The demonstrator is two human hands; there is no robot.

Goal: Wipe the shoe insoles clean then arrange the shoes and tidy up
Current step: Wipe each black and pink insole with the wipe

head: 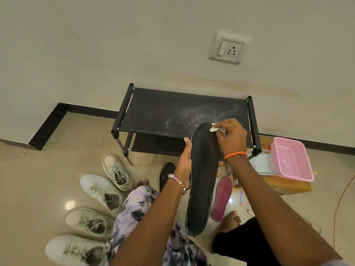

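Black insole (201, 179), held up at centre frame, toe toward 12 o'clock, before the shoe rack (172, 112). The left hand (185, 162) clasps its 9 o'clock edge at mid-length; the right hand (230, 134) pinches a white wipe (213, 128) against the toe. The insole looks light, thin and flexible, so it is best supported along an edge near mid-length. A maroon insole (222, 198) lies on the floor at 5 o'clock; four pale sneakers (101, 191) stand at 8 o'clock.
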